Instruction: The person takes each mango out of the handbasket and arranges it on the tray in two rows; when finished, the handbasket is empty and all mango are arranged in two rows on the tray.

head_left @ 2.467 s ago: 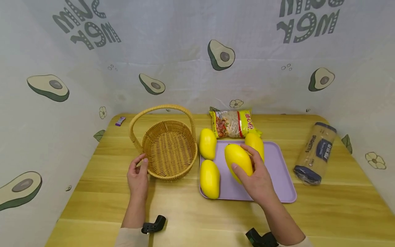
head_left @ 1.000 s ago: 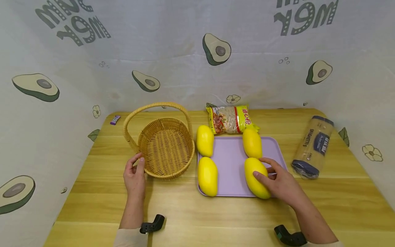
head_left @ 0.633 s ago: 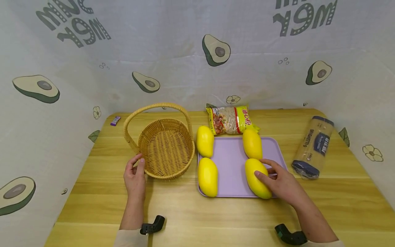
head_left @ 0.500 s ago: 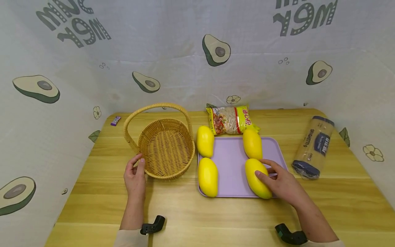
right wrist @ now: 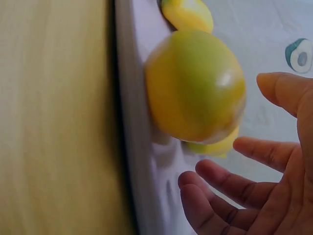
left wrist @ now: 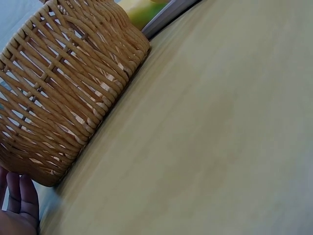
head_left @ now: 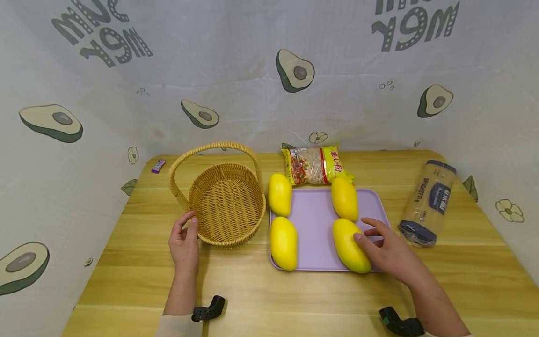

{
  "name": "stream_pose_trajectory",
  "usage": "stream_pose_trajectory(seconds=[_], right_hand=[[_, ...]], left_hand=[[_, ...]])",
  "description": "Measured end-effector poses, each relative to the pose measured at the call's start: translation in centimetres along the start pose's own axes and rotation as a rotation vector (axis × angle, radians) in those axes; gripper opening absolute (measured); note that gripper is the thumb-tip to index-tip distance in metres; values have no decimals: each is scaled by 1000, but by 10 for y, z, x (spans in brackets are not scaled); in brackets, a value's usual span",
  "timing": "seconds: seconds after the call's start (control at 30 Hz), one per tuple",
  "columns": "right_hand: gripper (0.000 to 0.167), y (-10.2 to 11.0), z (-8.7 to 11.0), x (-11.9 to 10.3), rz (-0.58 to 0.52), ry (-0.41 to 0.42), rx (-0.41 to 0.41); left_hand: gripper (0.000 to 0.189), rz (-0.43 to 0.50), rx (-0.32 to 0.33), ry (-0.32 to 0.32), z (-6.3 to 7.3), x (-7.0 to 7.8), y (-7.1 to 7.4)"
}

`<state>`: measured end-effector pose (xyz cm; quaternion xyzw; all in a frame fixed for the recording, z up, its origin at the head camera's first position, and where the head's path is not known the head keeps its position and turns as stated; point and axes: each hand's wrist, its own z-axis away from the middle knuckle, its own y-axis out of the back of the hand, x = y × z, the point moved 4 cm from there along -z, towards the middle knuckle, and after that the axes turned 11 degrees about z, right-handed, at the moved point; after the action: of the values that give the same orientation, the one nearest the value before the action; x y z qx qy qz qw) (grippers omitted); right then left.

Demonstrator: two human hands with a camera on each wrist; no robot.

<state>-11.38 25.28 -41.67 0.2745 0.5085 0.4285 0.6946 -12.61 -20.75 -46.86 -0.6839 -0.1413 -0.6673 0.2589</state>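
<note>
My right hand (head_left: 385, 248) is spread beside the front-right yellow mango (head_left: 351, 245), which lies on the lilac tray (head_left: 313, 231). In the right wrist view, a gap shows between the fingertips and that mango (right wrist: 195, 85). Behind it lies another mango (head_left: 344, 199). Along the tray's left side are a front mango (head_left: 284, 243) and a back mango (head_left: 280, 194). My left hand (head_left: 184, 243) is at the left side of a wicker basket (head_left: 226, 206) with a tall handle. In the left wrist view its relaxed fingers (left wrist: 28, 196) lie against the basket's woven wall (left wrist: 68, 83).
A yellow-ended clear food packet (head_left: 313, 164) lies behind the tray. To the tray's right is a spaghetti pack (head_left: 427, 203). A small purple wrapper (head_left: 158, 166) sits at the table's back left corner. A printed curtain (head_left: 248, 61) encloses the table.
My right hand carried the mango rightward, set it at the tray's front right corner, then let go and drew back slightly. My left hand stays by the basket.
</note>
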Motion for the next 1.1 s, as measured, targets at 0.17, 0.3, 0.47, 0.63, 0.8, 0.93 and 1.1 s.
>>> stream_pose_trajectory(seconds=[0.17, 0.3, 0.47, 0.63, 0.8, 0.93, 1.1], right_hand=[[77, 11, 1, -3, 72, 19, 53], [79, 17, 2, -8, 137, 35, 77], [78, 32, 0, -12, 207, 60, 123], [77, 55, -8, -11, 372, 114, 196], [64, 72, -12, -9, 536, 187, 331], [64, 81, -12, -8, 596, 200, 405], [68, 90, -13, -13, 618, 214, 478]], left_hand=[[30, -43, 26, -35, 1, 3, 2], [27, -96, 67, -129, 3, 12, 2], [18, -131, 81, -351, 13, 33, -1], [12, -209, -73, -601, 24, 54, -16], [16, -404, -262, -713, 25, 68, -40], [23, -567, -383, -737, 23, 79, -60], [43, -801, -483, -685, 16, 94, -80]])
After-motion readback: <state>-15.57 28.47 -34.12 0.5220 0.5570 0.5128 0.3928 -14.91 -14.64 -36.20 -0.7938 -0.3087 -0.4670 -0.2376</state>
